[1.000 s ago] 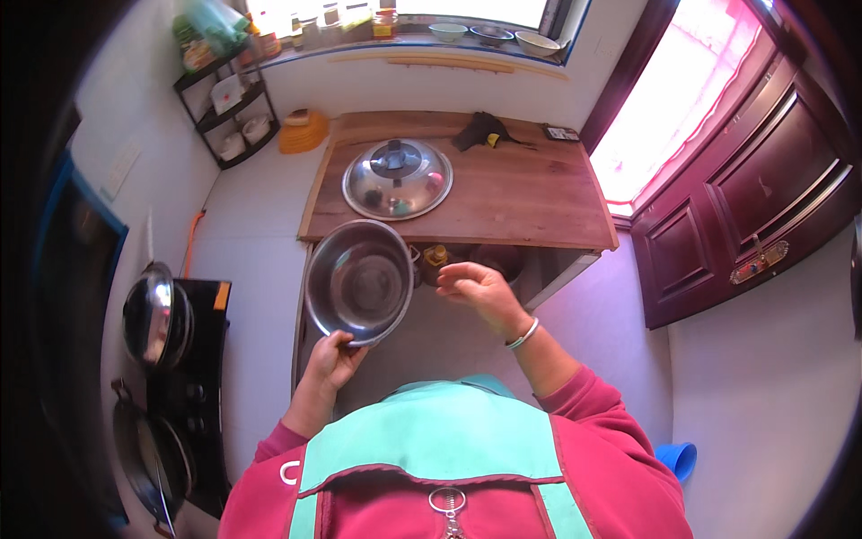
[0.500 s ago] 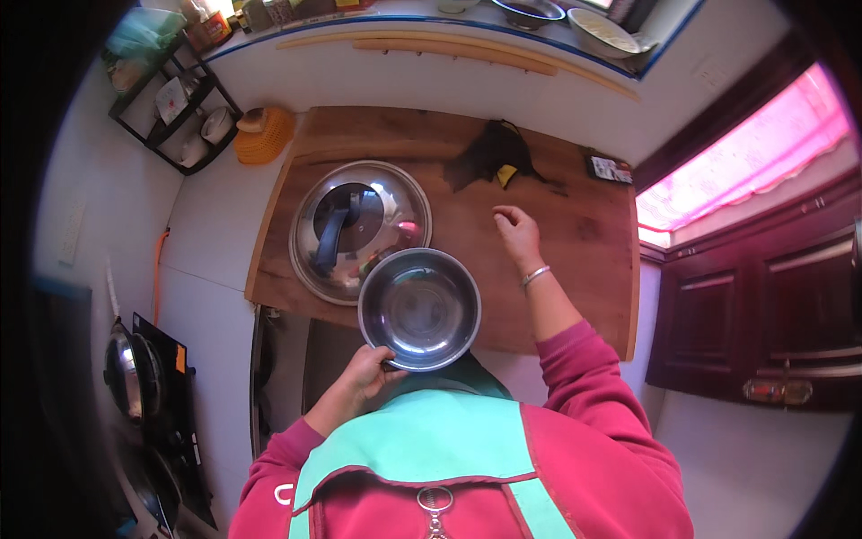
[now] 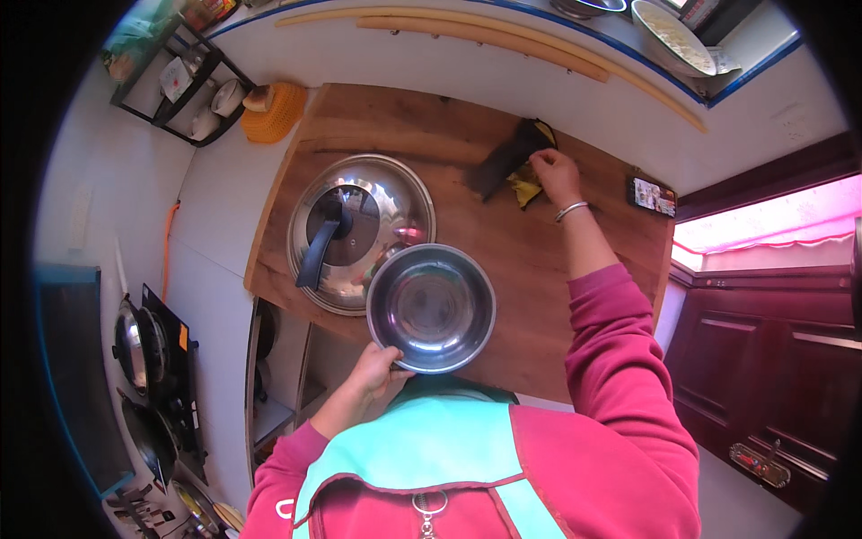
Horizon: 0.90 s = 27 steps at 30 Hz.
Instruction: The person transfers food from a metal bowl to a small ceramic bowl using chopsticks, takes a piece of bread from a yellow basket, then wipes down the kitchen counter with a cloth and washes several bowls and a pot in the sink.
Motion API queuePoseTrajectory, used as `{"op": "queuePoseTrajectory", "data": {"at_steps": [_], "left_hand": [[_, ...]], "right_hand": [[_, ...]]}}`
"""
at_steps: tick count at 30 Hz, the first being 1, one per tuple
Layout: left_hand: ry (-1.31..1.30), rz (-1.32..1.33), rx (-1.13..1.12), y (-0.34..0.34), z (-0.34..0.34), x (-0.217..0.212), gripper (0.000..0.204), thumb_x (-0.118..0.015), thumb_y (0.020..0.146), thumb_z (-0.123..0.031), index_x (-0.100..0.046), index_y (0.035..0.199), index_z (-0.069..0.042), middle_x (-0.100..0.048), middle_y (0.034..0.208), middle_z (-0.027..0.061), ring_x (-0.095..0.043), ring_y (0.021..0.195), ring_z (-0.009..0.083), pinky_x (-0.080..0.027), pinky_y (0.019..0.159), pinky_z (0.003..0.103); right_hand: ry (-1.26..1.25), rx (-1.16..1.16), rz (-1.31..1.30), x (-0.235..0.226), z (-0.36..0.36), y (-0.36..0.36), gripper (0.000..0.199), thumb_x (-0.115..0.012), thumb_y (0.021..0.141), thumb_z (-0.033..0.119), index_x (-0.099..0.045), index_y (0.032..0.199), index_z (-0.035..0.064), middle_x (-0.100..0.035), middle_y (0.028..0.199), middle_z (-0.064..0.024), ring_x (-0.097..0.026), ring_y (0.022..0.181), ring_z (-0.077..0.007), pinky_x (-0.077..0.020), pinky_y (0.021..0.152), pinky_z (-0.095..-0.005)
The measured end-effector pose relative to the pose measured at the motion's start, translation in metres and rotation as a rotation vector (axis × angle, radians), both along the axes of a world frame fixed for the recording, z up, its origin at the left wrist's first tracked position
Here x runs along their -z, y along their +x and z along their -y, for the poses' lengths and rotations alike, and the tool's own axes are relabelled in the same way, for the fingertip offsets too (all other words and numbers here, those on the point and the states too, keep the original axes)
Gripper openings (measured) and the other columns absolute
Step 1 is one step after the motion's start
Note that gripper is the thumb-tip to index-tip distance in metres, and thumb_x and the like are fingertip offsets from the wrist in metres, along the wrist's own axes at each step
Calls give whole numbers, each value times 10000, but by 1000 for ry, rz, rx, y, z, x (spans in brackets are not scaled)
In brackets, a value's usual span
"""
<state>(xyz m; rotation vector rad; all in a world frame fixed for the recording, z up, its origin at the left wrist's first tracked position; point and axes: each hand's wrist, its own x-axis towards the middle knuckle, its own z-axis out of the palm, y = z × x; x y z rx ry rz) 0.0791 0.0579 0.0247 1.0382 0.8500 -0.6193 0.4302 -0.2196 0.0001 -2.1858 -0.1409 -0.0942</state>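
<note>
My left hand (image 3: 372,370) is closed on the near left rim of a round stainless steel bowl (image 3: 431,305), which shows nothing inside. The bowl is held at the table's near edge and overlaps a large shiny pan lid (image 3: 395,193) with a dark glass centre and an upright black handle. Farther off, my right hand (image 3: 558,178), with a silver bracelet at the wrist, pinches a crumpled black and yellow cloth (image 3: 499,171). The fingertips partly cover where they meet the cloth, and the cloth is slightly blurred.
The wooden table (image 3: 485,260) stands against the wall. A phone (image 3: 650,195) lies at its right end. Beyond the left end are an orange woven basket (image 3: 277,112) and a black rack (image 3: 171,112) with bowls. Pans (image 3: 132,346) hang at the left; a dark red door (image 3: 763,359) is at the right.
My right hand has reached forward to the black and yellow cloth and taken hold of it; more yellow shows. My left hand still grips the bowl. The whole view has turned slightly.
</note>
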Motion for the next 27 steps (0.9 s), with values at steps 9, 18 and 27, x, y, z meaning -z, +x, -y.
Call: {"op": "queuePoseTrajectory", "data": {"at_steps": [9, 18, 27], "left_hand": [[46, 152, 248, 29, 0, 8, 282, -428, 813, -67, -485, 1090, -61, -553, 891, 54, -603, 768, 173, -552, 595, 297], [-86, 588, 724, 51, 2, -20, 349, -510, 831, -58, -462, 1176, -37, -587, 1020, 67, -584, 865, 150, -501, 655, 297], [74, 839, 682, 19, -16, -41, 371, -499, 824, -11, -442, 1190, -32, -546, 1043, 96, -540, 950, 173, -460, 777, 297]], "right_hand": [[401, -395, -100, -268, -35, -101, 171, -521, 910, 201, -581, 976, 55, -548, 792, 6, -522, 715, -52, -461, 613, -179], [434, -389, -75, -244, -97, -169, 215, -540, 886, 193, -570, 964, -4, -612, 828, -63, -594, 724, -139, -497, 666, -250], [-1005, -1083, 303, -142, -167, -270, 127, -535, 791, 146, -616, 887, 130, -594, 937, -49, -577, 959, -231, -488, 754, -333]]}}
